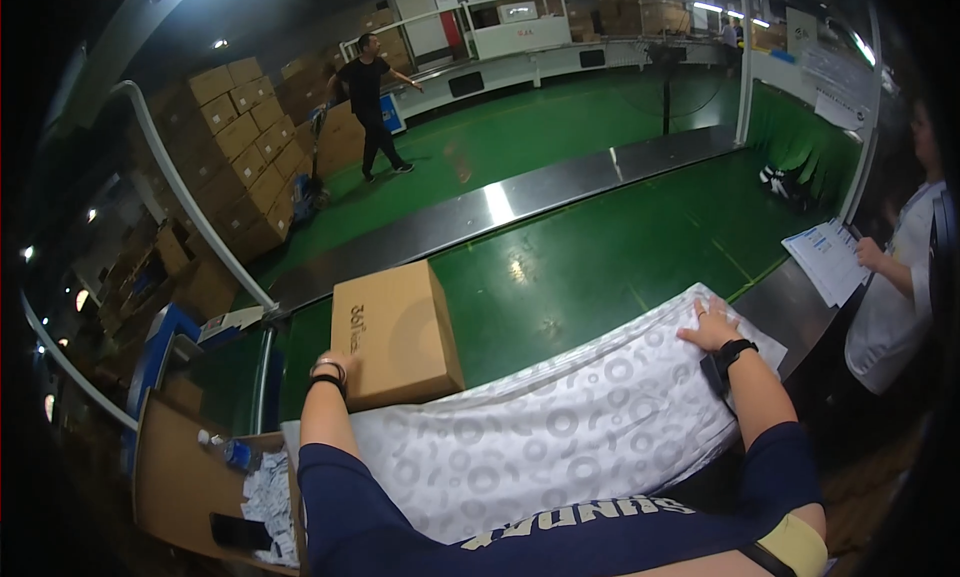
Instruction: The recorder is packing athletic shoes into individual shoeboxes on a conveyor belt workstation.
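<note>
A stack of white wrapping paper sheets (pixel 560 417) with grey ring patterns spreads across the bench in front of me. My right hand (pixel 712 329) lies on its far right corner, fingers spread and holding nothing. Behind the left part of the sheets stands a closed brown cardboard box (pixel 395 332) with dark print on one side. My left hand (pixel 338 365) is against the box's near left side; its fingers are mostly hidden, so their pose is unclear. Dark bands circle both wrists.
An open carton (pixel 160 467) at lower left holds paper slips (pixel 268 502), a bottle (pixel 232 451) and a dark flat object (pixel 240 530). A green conveyor belt (pixel 560 287) runs behind. At right a person (pixel 900 277) holds papers (pixel 828 262); another person (pixel 370 107) walks beyond, near stacked cartons (pixel 245 147).
</note>
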The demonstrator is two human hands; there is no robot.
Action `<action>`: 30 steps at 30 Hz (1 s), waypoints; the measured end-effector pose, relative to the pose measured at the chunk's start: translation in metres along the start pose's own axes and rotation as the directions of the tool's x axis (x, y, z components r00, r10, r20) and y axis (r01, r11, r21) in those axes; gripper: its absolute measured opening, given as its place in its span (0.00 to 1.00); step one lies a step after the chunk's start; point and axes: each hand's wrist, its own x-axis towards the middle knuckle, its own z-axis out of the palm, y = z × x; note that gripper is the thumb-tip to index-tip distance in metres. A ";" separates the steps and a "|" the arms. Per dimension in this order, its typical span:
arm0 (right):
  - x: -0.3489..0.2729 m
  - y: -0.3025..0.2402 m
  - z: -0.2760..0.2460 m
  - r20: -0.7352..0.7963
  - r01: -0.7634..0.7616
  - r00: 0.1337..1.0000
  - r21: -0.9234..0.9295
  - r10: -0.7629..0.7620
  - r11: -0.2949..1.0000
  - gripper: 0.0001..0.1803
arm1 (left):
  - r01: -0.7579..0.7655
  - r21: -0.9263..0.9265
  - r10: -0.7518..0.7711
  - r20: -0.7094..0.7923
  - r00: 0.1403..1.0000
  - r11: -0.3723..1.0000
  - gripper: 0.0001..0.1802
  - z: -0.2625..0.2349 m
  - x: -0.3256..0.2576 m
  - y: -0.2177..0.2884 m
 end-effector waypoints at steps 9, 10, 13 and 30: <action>0.000 -0.020 0.006 -0.128 0.093 0.989 0.102 -0.079 0.990 0.46 | 0.091 0.172 -0.073 -0.108 0.991 0.981 0.25 0.046 0.008 -0.042; -0.002 -0.022 0.006 -0.264 0.172 0.955 0.134 -0.132 0.976 0.36 | 0.044 0.201 -0.007 -0.177 0.984 0.979 0.25 0.056 0.005 -0.052; -0.007 0.016 0.019 -0.523 0.482 0.832 0.516 -0.186 0.708 0.20 | -0.318 0.172 0.342 -0.135 0.930 0.932 0.27 0.027 -0.105 0.051; -0.227 0.065 0.117 0.766 0.314 0.383 0.418 -0.516 0.853 0.16 | -0.298 -0.524 0.603 0.682 0.414 0.798 0.15 0.158 -0.395 -0.032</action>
